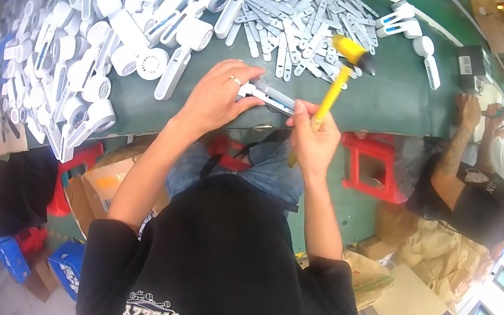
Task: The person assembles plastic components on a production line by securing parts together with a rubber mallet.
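Holding a pale handle piece (273, 97) at twelve o'clock from centre.
Gripping one end with the left hand (217, 95) at eleven; pinching the other end with the right hand (314, 139) at two, clasping a yellow hammer (334, 93).

The hammer (332, 96) in the right hand (314, 139) is yellow and black. White devices (129, 27) lie left of the left hand (212, 96), grey strips (311, 23) beyond.

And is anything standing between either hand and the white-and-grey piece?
Nothing visible: left hand and right hand both touch the piece. The yellow hammer, also in the right hand, has its head clear of it.
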The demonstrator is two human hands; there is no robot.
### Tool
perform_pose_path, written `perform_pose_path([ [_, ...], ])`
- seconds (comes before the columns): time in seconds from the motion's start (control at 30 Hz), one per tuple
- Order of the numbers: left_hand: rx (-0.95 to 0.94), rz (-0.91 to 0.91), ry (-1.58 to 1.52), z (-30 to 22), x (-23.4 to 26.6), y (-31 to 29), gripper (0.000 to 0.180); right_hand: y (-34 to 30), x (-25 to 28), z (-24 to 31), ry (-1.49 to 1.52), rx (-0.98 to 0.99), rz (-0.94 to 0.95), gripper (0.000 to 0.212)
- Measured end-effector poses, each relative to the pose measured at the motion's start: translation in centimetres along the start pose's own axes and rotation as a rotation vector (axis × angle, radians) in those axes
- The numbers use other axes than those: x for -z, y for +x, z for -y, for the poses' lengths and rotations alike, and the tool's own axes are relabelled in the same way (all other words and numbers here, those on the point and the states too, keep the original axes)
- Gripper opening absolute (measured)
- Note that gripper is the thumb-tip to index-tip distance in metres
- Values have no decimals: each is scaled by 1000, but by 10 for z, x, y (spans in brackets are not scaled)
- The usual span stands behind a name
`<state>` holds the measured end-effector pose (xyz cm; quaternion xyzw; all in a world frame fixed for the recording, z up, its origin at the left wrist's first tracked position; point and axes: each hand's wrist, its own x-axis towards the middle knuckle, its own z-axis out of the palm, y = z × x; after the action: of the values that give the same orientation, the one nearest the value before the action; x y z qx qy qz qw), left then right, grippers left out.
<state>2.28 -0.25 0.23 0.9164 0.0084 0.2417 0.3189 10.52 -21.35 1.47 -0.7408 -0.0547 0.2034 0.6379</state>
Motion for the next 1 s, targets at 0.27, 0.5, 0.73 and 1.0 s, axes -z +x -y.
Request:
perform_pose_path([
  [0.27,37,-18,-49,5,-4,-4,50,6,6,-3,-113,-24,76,21],
  [0.5,-87,-108,-29,4,-7,0,35,17,7,3,-325,82,130,20],
  [0.73,-203,-25,67,9,-6,4,23,33,11,29,-370,-85,258,19],
  [1.0,-198,-27,41,9,-7,5,23,29,14,24,-254,-283,259,32],
])
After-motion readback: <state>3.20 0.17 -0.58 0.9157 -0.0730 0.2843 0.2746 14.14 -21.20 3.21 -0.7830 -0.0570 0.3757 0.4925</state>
